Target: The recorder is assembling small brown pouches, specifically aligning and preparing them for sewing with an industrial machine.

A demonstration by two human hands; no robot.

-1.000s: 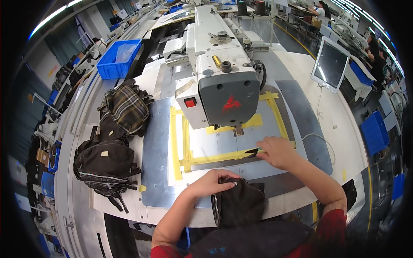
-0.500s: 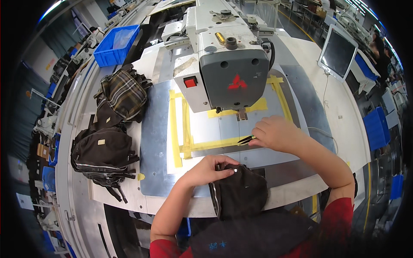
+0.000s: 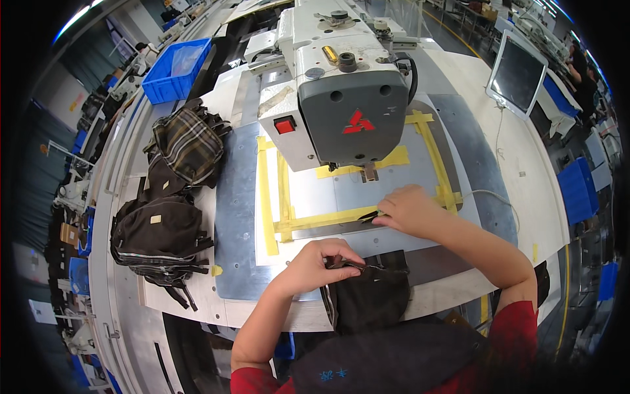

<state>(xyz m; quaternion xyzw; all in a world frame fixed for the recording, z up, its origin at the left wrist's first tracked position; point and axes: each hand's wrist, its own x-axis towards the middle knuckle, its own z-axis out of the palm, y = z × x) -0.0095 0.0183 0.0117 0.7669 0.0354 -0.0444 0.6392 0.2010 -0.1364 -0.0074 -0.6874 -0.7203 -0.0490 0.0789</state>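
Note:
My left hand [image 3: 314, 268] pinches the upper edge of a dark brown fabric bag piece [image 3: 371, 301] between thumb and fingers. The piece hangs over the table's near edge, close to my body, and a zipper-like strip runs down its left side. My right hand [image 3: 412, 211] is closed around small black thread snips [image 3: 370, 215], held above the metal plate with their tips pointing left. The snips are apart from the fabric. Beyond both hands stands the grey and white head of a sewing machine [image 3: 351, 121].
Dark brown backpacks [image 3: 161, 230] are piled at the left, one with a plaid panel [image 3: 190, 150]. Yellow tape [image 3: 285, 190] frames the work plate. A blue crate [image 3: 152, 88] stands at the back left, a screen [image 3: 518, 73] at the back right. A cord [image 3: 502, 197] lies on the right.
The top edge of the bag piece looks folded and spread wider now. A small white spot by my left thumb no longer shows. My right hand and the snips have shifted slightly left.

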